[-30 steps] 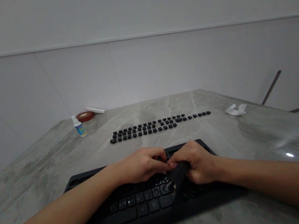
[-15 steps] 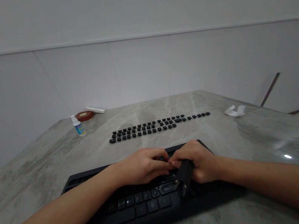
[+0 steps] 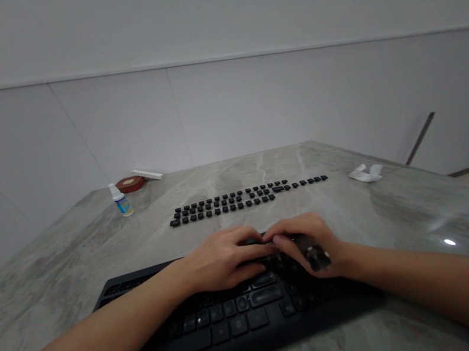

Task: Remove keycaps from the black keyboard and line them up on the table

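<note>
A black keyboard (image 3: 177,348) lies in front of me, keys missing from parts I cannot fully see under my arms. My left hand (image 3: 228,257) rests over its upper middle with fingers stretched and apart, the fingertips meeting those of my other hand. Closed around a small black tool (image 3: 315,253), my right hand (image 3: 309,232) is at the keyboard's upper right. The tool's blurred end, with shiny bits, points toward me; its other end is hidden by the fingers. Beyond the keyboard, several loose black keycaps (image 3: 225,209) lie in rows.
On the grey marbled table (image 3: 106,245), a small spray bottle (image 3: 122,201) stands at the back left. Behind it are a brown-red case (image 3: 130,185) and a white flat strip (image 3: 148,174). Crumpled white tissue (image 3: 367,174) lies to the right. A white wall rises behind.
My right hand has turned and lifted slightly, so the tool's near end swings up and to the right. My left index finger has stretched a little further right.
</note>
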A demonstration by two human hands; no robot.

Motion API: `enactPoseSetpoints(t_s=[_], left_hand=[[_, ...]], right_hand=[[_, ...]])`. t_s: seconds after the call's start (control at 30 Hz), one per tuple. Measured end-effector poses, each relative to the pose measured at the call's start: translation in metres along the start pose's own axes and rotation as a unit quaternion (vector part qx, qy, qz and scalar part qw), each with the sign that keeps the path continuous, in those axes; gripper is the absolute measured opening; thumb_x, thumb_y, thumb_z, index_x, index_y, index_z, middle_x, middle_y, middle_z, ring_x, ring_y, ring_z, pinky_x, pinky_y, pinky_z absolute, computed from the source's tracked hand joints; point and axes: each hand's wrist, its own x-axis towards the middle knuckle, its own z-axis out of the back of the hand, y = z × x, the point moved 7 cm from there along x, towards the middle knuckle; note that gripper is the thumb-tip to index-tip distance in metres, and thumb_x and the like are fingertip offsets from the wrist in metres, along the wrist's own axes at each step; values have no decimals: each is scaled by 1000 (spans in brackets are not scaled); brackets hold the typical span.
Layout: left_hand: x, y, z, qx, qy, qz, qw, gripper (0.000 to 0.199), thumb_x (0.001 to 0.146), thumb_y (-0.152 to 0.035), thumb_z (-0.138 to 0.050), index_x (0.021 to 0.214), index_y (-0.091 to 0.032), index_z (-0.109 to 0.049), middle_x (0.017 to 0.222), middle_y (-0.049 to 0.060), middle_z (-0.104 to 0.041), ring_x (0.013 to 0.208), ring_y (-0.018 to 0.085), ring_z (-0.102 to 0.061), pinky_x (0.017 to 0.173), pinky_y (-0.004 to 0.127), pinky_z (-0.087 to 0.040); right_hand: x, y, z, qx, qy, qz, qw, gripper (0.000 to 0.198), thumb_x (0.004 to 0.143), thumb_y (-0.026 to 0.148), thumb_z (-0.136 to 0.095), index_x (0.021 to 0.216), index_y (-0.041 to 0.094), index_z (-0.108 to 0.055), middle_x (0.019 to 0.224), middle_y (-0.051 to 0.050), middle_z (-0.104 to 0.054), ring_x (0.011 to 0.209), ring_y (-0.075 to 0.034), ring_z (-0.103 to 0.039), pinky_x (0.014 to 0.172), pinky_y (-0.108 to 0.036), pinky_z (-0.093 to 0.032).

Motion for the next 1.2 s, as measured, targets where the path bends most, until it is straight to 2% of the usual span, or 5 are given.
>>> enactPoseSetpoints(t_s=[0.23, 0.5, 0.9, 1.03, 1.2], left_hand=[[-1, 6, 6, -13, -42, 56, 997, 51, 92, -35, -57, 138, -19, -38, 122, 12, -55, 101, 22, -57, 85, 36, -51], [5, 12, -2, -83, -67, 88, 990, 14, 95, -23, -52, 91, -14, -63, 91, 6, -60, 86, 17, -56, 78, 29, -47], [1, 32, 0, -182, -120, 256, 942, 19, 93, -29, -52, 85, -17, -65, 84, 2, -63, 79, 15, -56, 72, 27, -42], [-3, 37, -1, -171, -132, 289, 933, 22, 91, -29, -52, 108, -18, -62, 90, 2, -64, 78, 15, -56, 70, 28, -43], [-6, 42, 2, -148, -135, 299, 933, 25, 91, -29, -51, 110, -18, -61, 88, 3, -63, 77, 15, -56, 71, 29, -44]], right_hand=[[-2, -8, 30, -38, -112, 27, 993, 19, 87, 8, -48, 96, 18, -61, 96, -5, -65, 92, -15, -61, 83, -31, -49], [-1, -7, -5, -145, 73, 86, 983, 14, 85, 15, -54, 96, 16, -63, 81, -5, -65, 69, -14, -60, 59, -26, -43], [0, -5, -7, -224, 47, 129, 965, 15, 89, 22, -58, 99, 16, -65, 74, 0, -66, 62, -12, -60, 54, -25, -37], [12, -44, 19, -249, 18, 49, 967, 23, 83, 16, -59, 103, 19, -68, 87, -3, -69, 74, -14, -62, 62, -24, -40], [14, -138, 69, -313, 8, -190, 930, 16, 85, 30, -63, 91, 18, -71, 84, -6, -70, 77, -19, -63, 64, -26, -38]])
